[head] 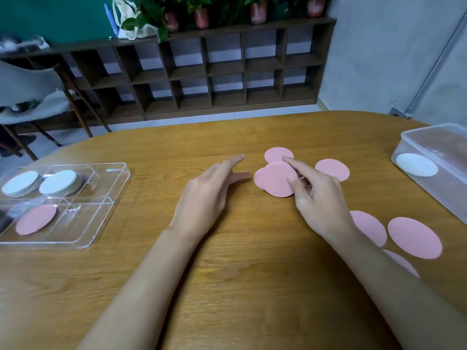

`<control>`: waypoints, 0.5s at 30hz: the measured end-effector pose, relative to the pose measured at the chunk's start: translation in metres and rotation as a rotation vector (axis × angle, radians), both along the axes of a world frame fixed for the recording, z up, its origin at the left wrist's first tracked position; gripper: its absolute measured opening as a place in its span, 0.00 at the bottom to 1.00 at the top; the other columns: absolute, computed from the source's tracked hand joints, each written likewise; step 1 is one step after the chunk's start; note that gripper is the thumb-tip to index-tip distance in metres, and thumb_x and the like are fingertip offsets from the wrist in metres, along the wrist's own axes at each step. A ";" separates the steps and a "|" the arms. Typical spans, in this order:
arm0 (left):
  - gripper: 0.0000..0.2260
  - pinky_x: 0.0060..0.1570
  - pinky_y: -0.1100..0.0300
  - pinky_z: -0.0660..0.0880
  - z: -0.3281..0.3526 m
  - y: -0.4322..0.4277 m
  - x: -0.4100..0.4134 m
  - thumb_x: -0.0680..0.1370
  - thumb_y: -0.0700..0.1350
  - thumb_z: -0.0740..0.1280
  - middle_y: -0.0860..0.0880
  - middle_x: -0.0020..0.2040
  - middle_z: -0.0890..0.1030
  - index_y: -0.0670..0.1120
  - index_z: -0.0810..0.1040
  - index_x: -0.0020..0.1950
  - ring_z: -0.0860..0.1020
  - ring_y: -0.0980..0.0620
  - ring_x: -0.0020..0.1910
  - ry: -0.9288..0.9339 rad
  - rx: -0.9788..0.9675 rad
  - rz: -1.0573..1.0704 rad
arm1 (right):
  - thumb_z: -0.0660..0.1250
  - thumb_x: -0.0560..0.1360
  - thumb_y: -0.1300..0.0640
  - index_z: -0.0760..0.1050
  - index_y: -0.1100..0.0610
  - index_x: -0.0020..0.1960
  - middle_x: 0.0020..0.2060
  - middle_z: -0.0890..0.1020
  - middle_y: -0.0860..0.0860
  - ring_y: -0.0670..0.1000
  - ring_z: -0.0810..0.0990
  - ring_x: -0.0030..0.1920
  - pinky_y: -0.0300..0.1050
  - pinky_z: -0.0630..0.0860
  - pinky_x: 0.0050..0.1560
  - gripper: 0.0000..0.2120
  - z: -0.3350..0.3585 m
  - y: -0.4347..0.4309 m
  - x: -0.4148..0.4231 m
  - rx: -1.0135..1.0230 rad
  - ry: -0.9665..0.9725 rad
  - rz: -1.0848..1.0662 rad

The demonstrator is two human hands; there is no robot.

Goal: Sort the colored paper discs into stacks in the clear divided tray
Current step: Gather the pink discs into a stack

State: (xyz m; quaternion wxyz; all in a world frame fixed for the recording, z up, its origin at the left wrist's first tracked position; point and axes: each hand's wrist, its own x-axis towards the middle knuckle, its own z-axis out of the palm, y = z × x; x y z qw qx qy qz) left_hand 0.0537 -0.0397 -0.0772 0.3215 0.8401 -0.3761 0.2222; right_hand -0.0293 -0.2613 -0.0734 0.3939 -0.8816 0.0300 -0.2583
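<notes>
Worktop (252, 274): wood-grain with a rounded far edge; it carries everything below.
Clear box (434, 142): far right, cut by the frame edge, with one white disc (417, 164) lying in it.
Clear divided tray (83, 223): near left. Two white stacks (20, 183) fill its far compartments and a pink disc (36, 219) lies in a near one.
Left grip (204, 195): fingers straight and spread, holding nothing, just left of the central discs.
Right grip (321, 198): forefinger and thumb pinch the top disc (275, 180) of a small overlapping pink cluster at the worktop's centre.
Loose pink discs: one (275, 154) lies just beyond the cluster and one (333, 169) to its right. Three more (414, 237) lie near right, beside the right forearm.
Step, as I judge it: gathering pink discs before carrying them to the tray, with most of the pink still unsorted.
Risk: thin paper may cling, so the pinch could lift two discs or drag the lower one askew. A loose pinch could drop the disc on the long carry to the left. A careless drop could also put it in the wrong compartment.
Hidden: the right forearm covers part of two of the near-right discs. How many discs lie in the cluster is unclear. The tray's left edge is cut off, and dark shapes there cannot be made out. I cannot tell whether the left fingers touch the worktop.
</notes>
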 end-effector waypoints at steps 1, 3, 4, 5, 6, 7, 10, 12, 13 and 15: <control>0.18 0.52 0.53 0.81 0.001 0.000 -0.003 0.85 0.40 0.63 0.55 0.57 0.84 0.49 0.73 0.75 0.83 0.52 0.54 0.006 -0.029 -0.004 | 0.64 0.82 0.61 0.75 0.54 0.72 0.56 0.82 0.42 0.31 0.76 0.50 0.21 0.67 0.49 0.19 0.000 0.000 0.000 0.007 -0.002 0.004; 0.20 0.54 0.59 0.77 0.003 -0.003 -0.008 0.84 0.37 0.65 0.52 0.53 0.82 0.48 0.74 0.75 0.81 0.52 0.52 0.001 -0.075 0.015 | 0.64 0.82 0.62 0.75 0.53 0.72 0.51 0.83 0.44 0.33 0.76 0.46 0.23 0.68 0.45 0.19 0.000 0.001 0.000 0.014 0.001 0.008; 0.20 0.54 0.61 0.75 0.004 -0.004 -0.009 0.84 0.37 0.66 0.52 0.52 0.81 0.47 0.74 0.75 0.80 0.53 0.50 0.006 -0.104 0.028 | 0.64 0.82 0.62 0.75 0.52 0.73 0.47 0.83 0.44 0.34 0.76 0.44 0.24 0.68 0.43 0.19 0.000 0.001 0.000 0.016 0.007 0.010; 0.19 0.53 0.64 0.73 0.004 -0.007 -0.010 0.84 0.37 0.66 0.53 0.51 0.81 0.47 0.74 0.75 0.79 0.54 0.49 0.024 -0.140 0.035 | 0.64 0.82 0.61 0.75 0.52 0.72 0.44 0.82 0.41 0.36 0.76 0.42 0.25 0.68 0.42 0.19 0.000 0.002 0.000 0.018 0.011 0.016; 0.19 0.52 0.66 0.72 0.004 -0.009 -0.010 0.84 0.37 0.66 0.53 0.50 0.81 0.47 0.75 0.74 0.79 0.56 0.48 0.053 -0.175 0.033 | 0.64 0.83 0.61 0.75 0.51 0.72 0.41 0.80 0.36 0.37 0.76 0.41 0.26 0.68 0.42 0.19 -0.001 0.002 0.000 0.017 0.015 0.024; 0.18 0.52 0.67 0.73 0.004 -0.011 -0.010 0.84 0.37 0.66 0.53 0.49 0.81 0.47 0.75 0.74 0.79 0.58 0.48 0.082 -0.202 0.022 | 0.64 0.83 0.61 0.75 0.49 0.72 0.37 0.78 0.34 0.38 0.76 0.41 0.27 0.68 0.43 0.19 -0.001 0.003 0.001 0.015 0.020 0.035; 0.18 0.49 0.66 0.77 0.002 -0.016 -0.013 0.83 0.37 0.69 0.52 0.48 0.82 0.47 0.76 0.72 0.81 0.55 0.46 0.156 -0.226 -0.030 | 0.63 0.83 0.60 0.76 0.48 0.72 0.34 0.77 0.30 0.43 0.77 0.40 0.34 0.71 0.46 0.19 -0.005 0.004 0.003 0.016 0.030 0.081; 0.16 0.43 0.67 0.78 0.000 -0.020 -0.014 0.81 0.38 0.72 0.53 0.47 0.82 0.47 0.80 0.68 0.82 0.53 0.44 0.215 -0.235 -0.039 | 0.61 0.83 0.61 0.76 0.50 0.72 0.35 0.77 0.29 0.45 0.77 0.38 0.39 0.75 0.45 0.19 -0.008 0.005 0.005 0.028 0.036 0.115; 0.14 0.41 0.68 0.78 -0.002 -0.022 -0.014 0.80 0.39 0.73 0.53 0.47 0.82 0.47 0.82 0.65 0.82 0.53 0.44 0.238 -0.232 -0.023 | 0.61 0.84 0.62 0.76 0.50 0.72 0.34 0.77 0.29 0.47 0.77 0.37 0.42 0.76 0.45 0.19 -0.008 0.005 0.006 0.035 0.040 0.125; 0.11 0.38 0.70 0.75 -0.006 -0.024 -0.013 0.78 0.41 0.75 0.52 0.46 0.83 0.47 0.84 0.60 0.82 0.53 0.42 0.276 -0.236 0.018 | 0.60 0.83 0.63 0.76 0.49 0.72 0.34 0.77 0.29 0.47 0.76 0.37 0.42 0.75 0.44 0.20 -0.008 0.006 0.006 0.051 0.059 0.131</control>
